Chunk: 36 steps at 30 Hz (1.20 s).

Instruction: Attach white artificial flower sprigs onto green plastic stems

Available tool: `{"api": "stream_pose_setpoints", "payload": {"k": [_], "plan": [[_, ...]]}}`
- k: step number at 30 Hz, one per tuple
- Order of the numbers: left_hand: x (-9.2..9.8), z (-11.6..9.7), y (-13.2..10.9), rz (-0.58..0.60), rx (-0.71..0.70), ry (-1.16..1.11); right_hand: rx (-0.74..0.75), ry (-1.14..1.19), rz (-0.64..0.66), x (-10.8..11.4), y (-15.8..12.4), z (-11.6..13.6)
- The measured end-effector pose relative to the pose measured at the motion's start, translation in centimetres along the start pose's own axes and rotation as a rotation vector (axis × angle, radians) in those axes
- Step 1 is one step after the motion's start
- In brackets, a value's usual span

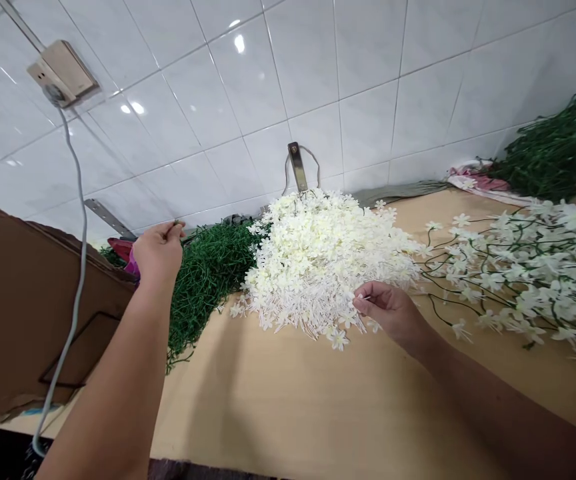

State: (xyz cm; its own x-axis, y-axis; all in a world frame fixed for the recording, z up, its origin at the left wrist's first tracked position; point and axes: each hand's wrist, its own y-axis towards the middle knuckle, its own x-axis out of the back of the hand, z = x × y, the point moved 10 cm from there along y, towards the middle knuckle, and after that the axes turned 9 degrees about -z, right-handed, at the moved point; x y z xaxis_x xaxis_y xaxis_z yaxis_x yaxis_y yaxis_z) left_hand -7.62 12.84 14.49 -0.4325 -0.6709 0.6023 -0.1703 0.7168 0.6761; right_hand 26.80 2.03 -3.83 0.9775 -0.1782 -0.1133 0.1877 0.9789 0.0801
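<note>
Head view: the right hand (383,308) pinches a small white piece (361,298) at the near edge of the flowers (328,247) on the counter (288,407); the left hand (158,250) is closed beside the stems (213,267), its contents unclear. A light pinch should best avoid crushing the piece.
</note>
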Motion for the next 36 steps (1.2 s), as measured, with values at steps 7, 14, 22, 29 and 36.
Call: {"api": "stream_pose_setpoints", "payload": {"k": [7,14,22,29,36], "plan": [[-6.1,-7.1,-8.8,0.17,0.078,-0.432,-0.037,0.097,0.063,-0.6,-0.2,0.1],[-14.7,-14.9,-23.1,0.924,0.186,-0.777,-0.133,0.299,0.155,-1.1,-0.2,-0.9],[-15.9,-14.7,-25.3,1.085,0.255,-0.879,-0.21,0.283,0.207,-1.8,-0.4,-2.3],[-15.5,-15.4,-25.5,1.146,0.224,-0.929,-0.235,0.332,0.278,-2.8,-0.8,-2.8],[-16.1,-14.5,-25.8,1.177,0.302,-0.94,-0.272,0.281,0.237,-2.8,-0.9,-2.8]]}}
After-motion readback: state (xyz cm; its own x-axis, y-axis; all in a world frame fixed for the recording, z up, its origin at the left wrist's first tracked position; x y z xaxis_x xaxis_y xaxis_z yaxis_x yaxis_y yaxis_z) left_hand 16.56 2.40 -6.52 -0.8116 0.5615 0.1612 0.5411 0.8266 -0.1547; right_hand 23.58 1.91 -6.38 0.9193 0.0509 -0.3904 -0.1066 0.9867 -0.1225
